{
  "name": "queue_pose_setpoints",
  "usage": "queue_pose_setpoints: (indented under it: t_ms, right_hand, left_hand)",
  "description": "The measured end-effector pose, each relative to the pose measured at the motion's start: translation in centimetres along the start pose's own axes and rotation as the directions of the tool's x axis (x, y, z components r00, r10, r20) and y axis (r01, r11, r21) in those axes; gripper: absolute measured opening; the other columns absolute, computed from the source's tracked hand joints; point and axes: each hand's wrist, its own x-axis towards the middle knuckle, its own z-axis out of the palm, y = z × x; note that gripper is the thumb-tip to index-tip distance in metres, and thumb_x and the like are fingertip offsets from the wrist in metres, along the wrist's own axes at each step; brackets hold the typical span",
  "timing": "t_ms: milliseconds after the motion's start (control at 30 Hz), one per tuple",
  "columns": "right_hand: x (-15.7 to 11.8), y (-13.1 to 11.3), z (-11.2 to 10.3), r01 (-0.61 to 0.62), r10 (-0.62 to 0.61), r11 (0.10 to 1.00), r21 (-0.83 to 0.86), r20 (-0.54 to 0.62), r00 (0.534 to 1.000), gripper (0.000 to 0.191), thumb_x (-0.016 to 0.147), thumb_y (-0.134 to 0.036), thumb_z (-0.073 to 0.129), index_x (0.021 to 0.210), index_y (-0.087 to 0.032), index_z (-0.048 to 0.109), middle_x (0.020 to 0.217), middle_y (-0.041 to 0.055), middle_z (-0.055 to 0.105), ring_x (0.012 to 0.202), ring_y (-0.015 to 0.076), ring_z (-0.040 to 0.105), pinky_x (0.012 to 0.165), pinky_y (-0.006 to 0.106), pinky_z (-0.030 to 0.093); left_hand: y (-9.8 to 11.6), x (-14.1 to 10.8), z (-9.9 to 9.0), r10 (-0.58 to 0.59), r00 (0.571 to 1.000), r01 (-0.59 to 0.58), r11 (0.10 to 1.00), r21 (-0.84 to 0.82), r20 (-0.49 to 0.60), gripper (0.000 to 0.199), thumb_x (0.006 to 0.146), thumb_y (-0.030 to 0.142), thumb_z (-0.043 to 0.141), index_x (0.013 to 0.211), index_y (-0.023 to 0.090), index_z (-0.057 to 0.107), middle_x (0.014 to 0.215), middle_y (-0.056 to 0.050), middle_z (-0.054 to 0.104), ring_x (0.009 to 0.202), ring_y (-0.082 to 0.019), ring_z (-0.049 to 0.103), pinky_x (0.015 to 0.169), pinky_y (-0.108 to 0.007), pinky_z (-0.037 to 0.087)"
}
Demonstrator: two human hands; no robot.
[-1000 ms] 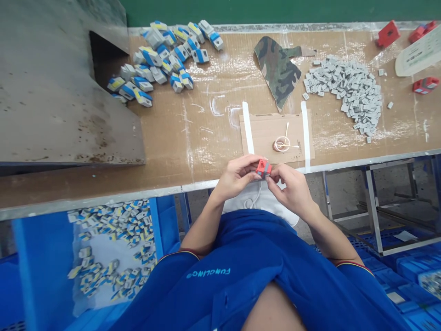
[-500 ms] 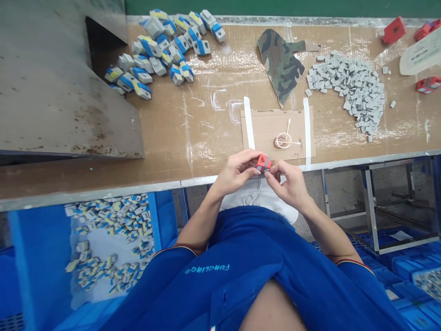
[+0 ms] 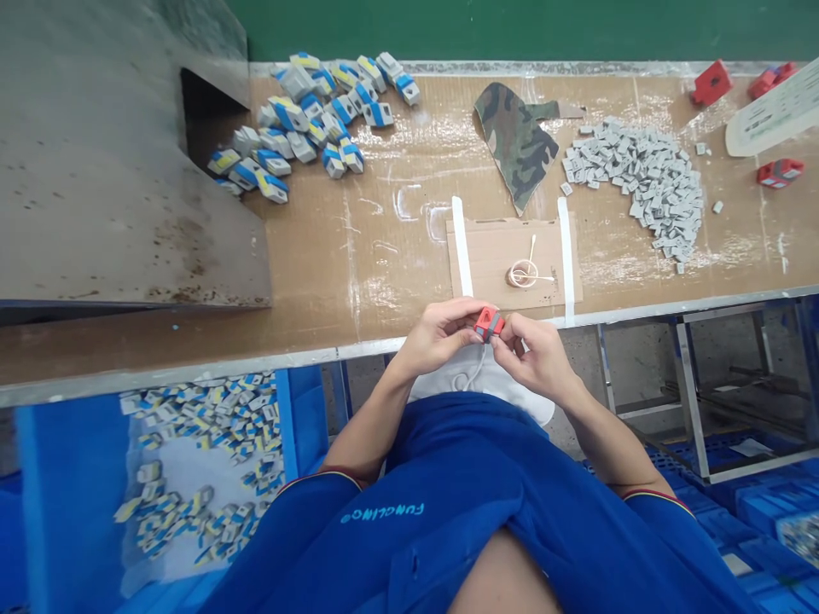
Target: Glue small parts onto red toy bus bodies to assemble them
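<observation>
Between my two hands is a small red block with a grey band (image 3: 489, 323), held over the table's front edge. My left hand (image 3: 441, 337) grips its left side with thumb and fingers. On the right side, the thumb and fingertips of my right hand (image 3: 534, 351) pinch the block near its grey band. Just beyond the hands, a small round cup (image 3: 523, 274) with cotton swabs in it sits on a cardboard sheet (image 3: 486, 256), which has a white tape strip along each side. The fingertips partly cover the block.
Grey, blue and yellow blocks (image 3: 313, 115) lie at the back left beside a metal housing (image 3: 128, 188). A camouflage-patterned piece (image 3: 518, 141) and a heap of small grey parts (image 3: 659, 183) lie further back. More red blocks (image 3: 779, 173) are at right. A blue crate (image 3: 70, 495) stands lower left.
The view has tilted, so the table and the hands appear slightly lower. Both hands still hold the red block, which has barely turned.
</observation>
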Motion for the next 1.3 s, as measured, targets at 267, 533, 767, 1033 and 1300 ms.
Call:
queue_pose_setpoints:
  t_ms: [267, 533, 767, 1033, 1300]
  right_hand:
    - [0.1, -0.2, -0.1, -0.023, 0.023, 0.999, 0.025, 0.022, 1.000, 0.028, 0.092, -0.018, 0.061, 0.072, -0.025, 0.043, 0.058, -0.0081, 0.049, 0.047, 0.0072, 0.043, 0.048, 0.021, 0.035]
    - [-0.5, -0.8, 0.4, 0.107, -0.136, 0.979, -0.174, -0.168, 0.976, 0.012, 0.095, -0.020, 0.069, 0.095, -0.025, 0.057, 0.075, -0.0036, 0.062, 0.059, 0.0110, 0.054, 0.056, 0.024, 0.047]
    - [-0.9, -0.7, 1.9, 0.114, -0.189, 0.960, -0.257, -0.292, 0.938, 0.044, 0.093, -0.031, 0.077, 0.132, -0.026, 0.057, 0.109, 0.0100, 0.069, 0.092, 0.0230, 0.069, 0.067, 0.035, 0.061]
    - [-0.9, -0.7, 1.6, 0.171, -0.264, 0.939, -0.300, -0.305, 0.915, 0.047, 0.092, -0.022, 0.078, 0.136, -0.026, 0.060, 0.111, 0.0110, 0.072, 0.098, 0.0252, 0.072, 0.072, 0.039, 0.065]
    - [-0.8, -1.3, 1.1, 0.210, -0.314, 0.920, -0.331, -0.300, 0.901, 0.046, 0.091, -0.013, 0.075, 0.134, -0.024, 0.061, 0.110, 0.0108, 0.073, 0.097, 0.0243, 0.072, 0.074, 0.039, 0.066]
  left_hand:
    - [-0.1, -0.1, -0.1, 0.016, 1.000, -0.017, 0.999, -0.029, -0.024, 0.037, 0.086, 0.039, 0.086, 0.115, 0.016, 0.080, 0.106, -0.010, 0.077, 0.094, -0.018, 0.071, 0.086, -0.028, 0.058]
    - [0.2, -0.3, 0.5, -0.045, 0.997, 0.029, 0.974, -0.226, -0.064, 0.038, 0.087, 0.034, 0.085, 0.121, 0.020, 0.074, 0.122, -0.013, 0.080, 0.104, -0.021, 0.078, 0.094, -0.031, 0.063]
    - [-0.4, -1.0, 1.9, -0.103, 0.992, 0.061, 0.886, -0.460, -0.068, 0.044, 0.087, 0.043, 0.085, 0.120, 0.024, 0.063, 0.124, -0.011, 0.079, 0.108, -0.022, 0.079, 0.094, -0.035, 0.063]
    - [-0.5, -1.1, 1.8, 0.023, 0.997, -0.048, 0.936, -0.349, -0.077, 0.038, 0.091, 0.033, 0.082, 0.123, 0.022, 0.066, 0.134, -0.012, 0.076, 0.117, -0.021, 0.076, 0.101, -0.031, 0.061]
    - [1.3, -1.1, 1.6, 0.129, 0.989, -0.140, 0.978, -0.155, -0.077, 0.036, 0.095, 0.024, 0.077, 0.130, 0.024, 0.068, 0.133, -0.012, 0.077, 0.111, -0.018, 0.078, 0.097, -0.027, 0.063]
